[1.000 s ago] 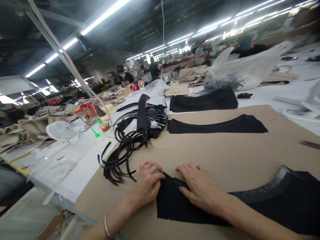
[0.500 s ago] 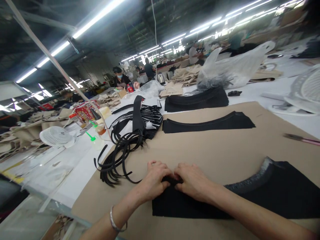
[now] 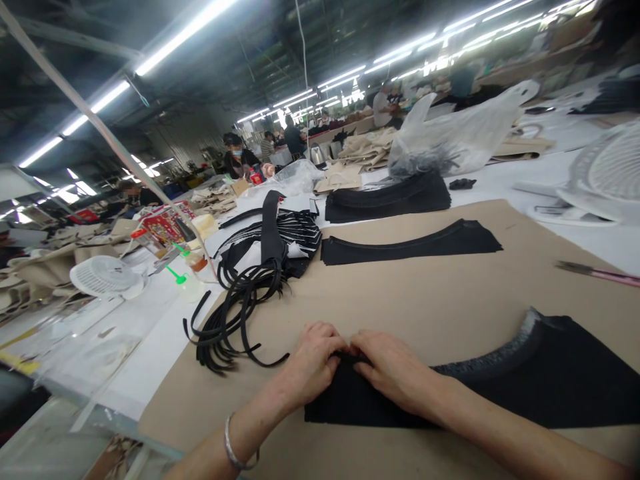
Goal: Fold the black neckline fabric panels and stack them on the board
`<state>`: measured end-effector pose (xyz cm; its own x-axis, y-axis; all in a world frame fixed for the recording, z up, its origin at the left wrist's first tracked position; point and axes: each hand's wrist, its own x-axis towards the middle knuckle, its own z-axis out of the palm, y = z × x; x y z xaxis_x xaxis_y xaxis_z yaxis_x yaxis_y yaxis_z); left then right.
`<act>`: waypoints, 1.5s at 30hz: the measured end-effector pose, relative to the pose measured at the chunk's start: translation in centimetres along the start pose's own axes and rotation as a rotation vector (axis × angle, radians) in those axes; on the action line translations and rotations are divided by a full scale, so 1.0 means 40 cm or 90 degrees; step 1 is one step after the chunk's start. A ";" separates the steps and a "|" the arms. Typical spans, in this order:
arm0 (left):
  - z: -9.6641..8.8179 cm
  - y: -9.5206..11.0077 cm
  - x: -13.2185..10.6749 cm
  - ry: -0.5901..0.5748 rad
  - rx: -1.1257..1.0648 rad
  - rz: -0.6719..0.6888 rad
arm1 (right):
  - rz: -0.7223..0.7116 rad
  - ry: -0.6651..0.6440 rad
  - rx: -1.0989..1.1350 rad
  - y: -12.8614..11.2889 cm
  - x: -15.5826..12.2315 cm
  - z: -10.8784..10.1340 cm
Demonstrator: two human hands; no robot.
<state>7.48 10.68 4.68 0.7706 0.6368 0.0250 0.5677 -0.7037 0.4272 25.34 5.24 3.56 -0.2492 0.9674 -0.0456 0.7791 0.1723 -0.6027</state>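
A black curved fabric piece (image 3: 565, 373) lies in front of me on brown paper, with a greyish, shiny strip along its concave upper edge. My left hand (image 3: 320, 357) pinches the left end of that edge, fingers curled. Close beside it, my right hand (image 3: 385, 363) has thumb and fingers closed on the same edge. The bit of edge between the fingertips is partly hidden. To the left of my hands lies a bundle of narrow black strips (image 3: 235, 313). Beyond them rests a similar black curved piece (image 3: 410, 243).
A stack of black pieces (image 3: 390, 199) sits farther back beside a clear plastic bag (image 3: 460, 133). Pink-handled scissors (image 3: 595, 270) lie at the right. White fans (image 3: 103, 275), green-tipped bottles (image 3: 180, 280) and a slanting pole (image 3: 100, 130) stand around. Several people work in the background.
Both hands stay at the fabric's edge, the right shifting slightly along it and its fingers closing over the fold. The whole view has shifted a little.
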 end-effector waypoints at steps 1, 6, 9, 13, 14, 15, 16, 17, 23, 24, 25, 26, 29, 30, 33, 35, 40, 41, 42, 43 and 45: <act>0.003 -0.002 0.001 0.003 0.001 0.002 | -0.002 0.004 -0.001 0.003 -0.003 0.002; 0.009 -0.012 0.007 0.003 0.002 0.023 | -0.030 0.016 -0.007 0.010 -0.017 0.012; 0.012 -0.012 0.006 0.005 0.006 0.032 | -0.045 0.034 -0.017 0.016 -0.021 0.023; 0.014 -0.007 -0.001 0.003 0.027 0.044 | -0.070 0.066 -0.020 0.027 -0.027 0.041; 0.015 -0.006 -0.003 0.002 0.039 0.048 | -0.080 0.074 -0.021 0.029 -0.030 0.044; 0.015 -0.005 -0.006 0.000 0.052 0.053 | -0.091 0.080 -0.027 0.031 -0.032 0.046; 0.016 -0.005 -0.008 -0.001 0.064 0.058 | -0.103 0.085 -0.036 0.032 -0.034 0.048; 0.017 -0.005 -0.010 -0.001 0.075 0.064 | -0.117 0.085 -0.047 0.033 -0.036 0.049; 0.029 -0.010 -0.029 0.003 0.112 0.079 | -0.157 0.075 -0.083 0.042 -0.046 0.043; 0.031 -0.010 -0.032 0.005 0.102 0.071 | -0.158 0.073 -0.081 0.043 -0.046 0.040; 0.032 -0.010 -0.035 0.008 0.087 0.062 | -0.155 0.070 -0.072 0.044 -0.046 0.037; 0.033 -0.010 -0.036 0.012 0.068 0.052 | -0.148 0.070 -0.058 0.044 -0.046 0.033; 0.032 -0.006 -0.035 0.025 0.008 0.025 | -0.113 0.066 -0.012 0.041 -0.040 0.021; 0.030 -0.004 -0.033 0.027 -0.005 0.020 | -0.106 0.062 -0.009 0.039 -0.038 0.017; 0.027 0.002 -0.031 0.026 -0.019 0.016 | -0.096 0.050 -0.024 0.035 -0.031 0.013; 0.028 0.004 -0.033 0.024 -0.016 0.014 | -0.102 0.048 -0.036 0.033 -0.031 0.014; 0.045 0.000 -0.048 0.031 0.014 0.026 | -0.142 0.061 -0.079 0.029 -0.041 0.017; 0.049 -0.002 -0.051 0.037 0.024 0.029 | -0.145 0.065 -0.083 0.028 -0.042 0.018; 0.052 -0.003 -0.053 0.044 0.035 0.032 | -0.145 0.068 -0.082 0.029 -0.043 0.018; 0.055 -0.003 -0.054 0.050 0.047 0.034 | -0.141 0.073 -0.074 0.029 -0.043 0.018; 0.057 -0.002 -0.057 0.060 0.069 0.040 | -0.125 0.079 -0.049 0.032 -0.043 0.019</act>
<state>6.34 8.58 2.51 0.7785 0.6129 0.1353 0.5506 -0.7703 0.3217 26.35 3.64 2.27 -0.3316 0.9285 0.1671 0.7655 0.3684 -0.5275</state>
